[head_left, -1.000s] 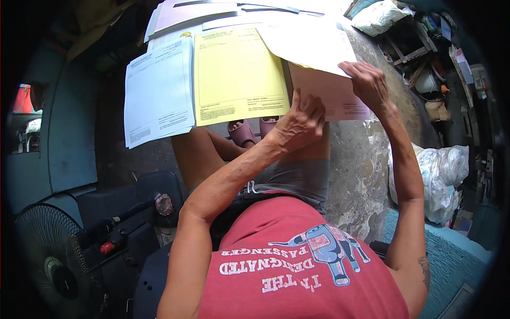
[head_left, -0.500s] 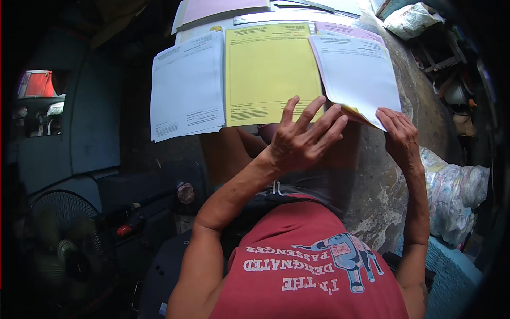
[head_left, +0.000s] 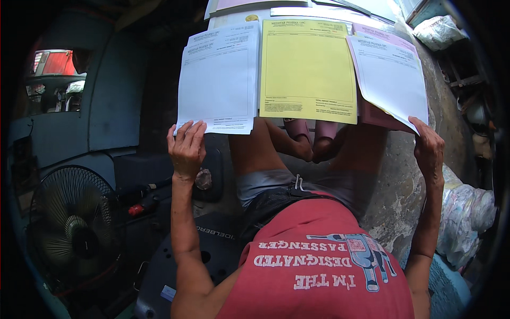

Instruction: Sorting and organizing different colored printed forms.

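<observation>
Three piles of printed forms lie side by side on the work surface. My left hand [head_left: 187,145] rests its slightly spread fingertips on the lower-left edge of the white pile [head_left: 217,80]; its thumb is hidden. A yellow form [head_left: 308,69] lies in the middle. At the right, my right hand [head_left: 426,137] pinches the lower corner of white sheets [head_left: 389,72] with a yellow edge showing underneath. Pink sheets [head_left: 380,29] show behind and below this right-hand pile.
Further papers [head_left: 255,4] lie at the back. Below the surface are my legs and pink slippers [head_left: 325,137]. A fan [head_left: 71,223] and dark machine parts [head_left: 175,255] stand at left. Wrapped white bundles [head_left: 462,212] lie at right, beside the concrete floor.
My left hand has moved from the right pile across to the white pile at left. The lifted white sheets at right have come down, with my right hand still at their corner.
</observation>
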Demonstrator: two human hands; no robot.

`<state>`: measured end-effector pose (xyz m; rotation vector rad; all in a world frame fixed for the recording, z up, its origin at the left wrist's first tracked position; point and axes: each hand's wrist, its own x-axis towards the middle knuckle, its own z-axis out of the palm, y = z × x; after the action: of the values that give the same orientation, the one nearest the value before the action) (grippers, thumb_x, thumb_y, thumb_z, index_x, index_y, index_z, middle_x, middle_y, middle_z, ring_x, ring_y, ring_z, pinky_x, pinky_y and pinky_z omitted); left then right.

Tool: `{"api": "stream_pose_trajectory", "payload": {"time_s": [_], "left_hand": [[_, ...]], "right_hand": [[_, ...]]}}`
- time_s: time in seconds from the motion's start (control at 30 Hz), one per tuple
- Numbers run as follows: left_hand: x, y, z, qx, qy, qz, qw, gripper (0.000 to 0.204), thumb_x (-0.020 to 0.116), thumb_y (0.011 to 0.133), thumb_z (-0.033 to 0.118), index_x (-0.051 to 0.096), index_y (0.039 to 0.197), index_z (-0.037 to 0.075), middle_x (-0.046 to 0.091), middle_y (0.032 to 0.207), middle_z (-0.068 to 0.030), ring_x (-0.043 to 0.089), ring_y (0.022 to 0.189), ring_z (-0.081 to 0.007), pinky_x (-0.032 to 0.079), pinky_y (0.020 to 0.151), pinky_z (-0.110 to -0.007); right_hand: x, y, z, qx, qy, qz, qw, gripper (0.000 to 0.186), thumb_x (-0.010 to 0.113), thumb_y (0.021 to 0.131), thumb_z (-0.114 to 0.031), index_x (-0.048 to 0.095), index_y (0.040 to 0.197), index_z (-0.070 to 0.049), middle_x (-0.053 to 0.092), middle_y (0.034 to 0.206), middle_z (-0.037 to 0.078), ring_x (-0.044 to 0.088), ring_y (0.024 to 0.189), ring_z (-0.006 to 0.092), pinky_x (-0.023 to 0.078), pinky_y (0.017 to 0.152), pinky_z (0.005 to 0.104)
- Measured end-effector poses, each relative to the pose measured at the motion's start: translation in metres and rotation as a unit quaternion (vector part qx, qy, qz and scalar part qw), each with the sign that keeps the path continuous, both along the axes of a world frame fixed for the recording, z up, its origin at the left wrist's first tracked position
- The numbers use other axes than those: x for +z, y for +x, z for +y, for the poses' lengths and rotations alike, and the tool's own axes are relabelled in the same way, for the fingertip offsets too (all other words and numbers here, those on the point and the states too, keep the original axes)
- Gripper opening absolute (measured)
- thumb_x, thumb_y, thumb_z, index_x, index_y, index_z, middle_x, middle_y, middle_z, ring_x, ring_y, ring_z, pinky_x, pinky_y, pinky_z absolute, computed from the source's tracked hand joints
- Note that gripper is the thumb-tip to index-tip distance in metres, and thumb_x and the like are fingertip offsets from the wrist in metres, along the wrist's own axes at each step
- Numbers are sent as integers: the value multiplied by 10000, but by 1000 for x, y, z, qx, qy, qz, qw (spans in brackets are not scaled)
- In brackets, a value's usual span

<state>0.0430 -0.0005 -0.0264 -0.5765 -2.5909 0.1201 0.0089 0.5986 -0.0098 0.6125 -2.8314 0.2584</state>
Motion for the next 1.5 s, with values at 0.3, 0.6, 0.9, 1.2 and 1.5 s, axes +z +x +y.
{"api": "stream_pose_trajectory", "payload": {"time_s": [0.3,0.6,0.9,1.2,1.5], "left_hand": [[11,-26,-8,-10,223,-113,968,217,737,835,-26,764,1027,71,755,1003,-90,700,917,-256,550,828,-360],[31,-44,-28,111,456,-83,879,168,682,984,100,745,1137,67,758,971,-113,694,708,-165,573,673,-303],[43,-95,120,-156,17,6,988,621,700,768,-112,669,1340,129,697,1238,-147,710,1041,-282,615,831,-371],[-7,-92,188,-305,-17,-46,951,291,699,856,65,714,1126,-41,655,1314,-160,678,1128,-329,565,969,-439],[-28,-70,177,-304,18,-31,952,229,704,876,121,747,1059,-11,662,1309,-151,659,1189,-326,507,1043,-552]], "right_hand": [[-1,-1,6,-21,-30,-12,999,386,603,925,61,661,1272,-98,735,1128,186,727,999,380,593,865,449],[9,-4,4,-67,-78,-60,993,300,550,975,10,681,1232,-71,748,1063,183,728,942,395,585,826,450],[3,-11,25,-128,-265,-111,949,298,522,1043,-113,695,1281,-61,759,992,135,707,886,211,553,844,375],[-3,-20,42,-136,-351,-101,921,300,537,1058,-157,709,1287,-70,767,995,81,700,885,155,564,803,353],[32,-61,-51,-79,-298,33,951,265,565,990,-123,704,1205,-51,741,965,217,750,840,312,560,764,404]]}}
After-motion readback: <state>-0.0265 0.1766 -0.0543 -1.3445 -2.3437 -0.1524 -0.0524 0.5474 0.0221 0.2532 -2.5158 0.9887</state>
